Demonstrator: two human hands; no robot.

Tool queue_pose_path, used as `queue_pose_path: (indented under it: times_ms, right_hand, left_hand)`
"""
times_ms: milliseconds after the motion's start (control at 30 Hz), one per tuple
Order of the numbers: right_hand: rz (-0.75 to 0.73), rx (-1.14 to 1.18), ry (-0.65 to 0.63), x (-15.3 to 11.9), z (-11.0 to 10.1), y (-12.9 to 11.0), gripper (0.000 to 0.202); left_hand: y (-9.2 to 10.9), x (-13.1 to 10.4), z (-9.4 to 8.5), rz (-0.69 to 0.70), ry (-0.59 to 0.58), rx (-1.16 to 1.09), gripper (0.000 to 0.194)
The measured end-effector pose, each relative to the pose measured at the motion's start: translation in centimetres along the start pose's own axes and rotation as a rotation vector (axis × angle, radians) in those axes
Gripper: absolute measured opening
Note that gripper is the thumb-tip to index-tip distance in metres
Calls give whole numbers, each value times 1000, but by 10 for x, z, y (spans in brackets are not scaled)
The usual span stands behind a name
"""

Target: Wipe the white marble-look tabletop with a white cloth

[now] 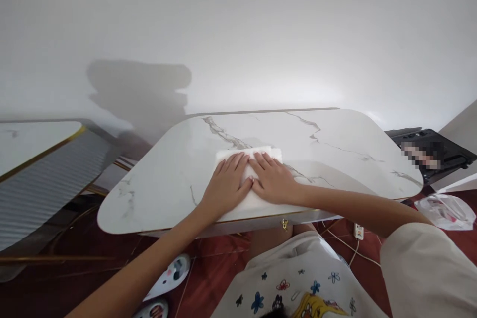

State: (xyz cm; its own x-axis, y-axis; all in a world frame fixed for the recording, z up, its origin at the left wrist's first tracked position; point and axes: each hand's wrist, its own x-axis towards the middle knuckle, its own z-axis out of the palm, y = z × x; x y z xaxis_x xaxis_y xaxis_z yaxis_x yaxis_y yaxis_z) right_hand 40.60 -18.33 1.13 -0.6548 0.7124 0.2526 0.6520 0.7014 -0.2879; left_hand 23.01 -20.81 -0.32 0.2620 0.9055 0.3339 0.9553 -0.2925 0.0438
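Note:
A folded white cloth (248, 202) lies flat on a white marble-patterned table (164, 169), near the middle of its front half. Pressed down on the cloth's left part is my left hand (228, 181), palm down with the fingers stretched forward. My right hand (274, 179) rests beside it on the right part, also flat and stretched out. The two thumbs meet at the centre of the cloth. Part of the cloth is hidden under both hands.
A white wall (238, 35) rises behind the table. At left stands a second cabinet (40, 174) with gold trim. A black case-like object (447, 146) and a clear plastic bag (445, 211) are at right. A power strip (358, 231) with a cord lies on the red floor.

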Motion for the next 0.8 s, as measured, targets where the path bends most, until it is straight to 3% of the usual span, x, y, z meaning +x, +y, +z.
queue_pose_path:
  times_ms: [400, 800]
  right_hand:
    - [99, -35, -32, 104, 6, 68, 57]
    - [107, -73, -25, 183, 16, 105, 57]
  left_hand:
    - [-57, 121, 32, 24, 31, -115, 53]
    - [-103, 184, 55, -14, 54, -97, 51]
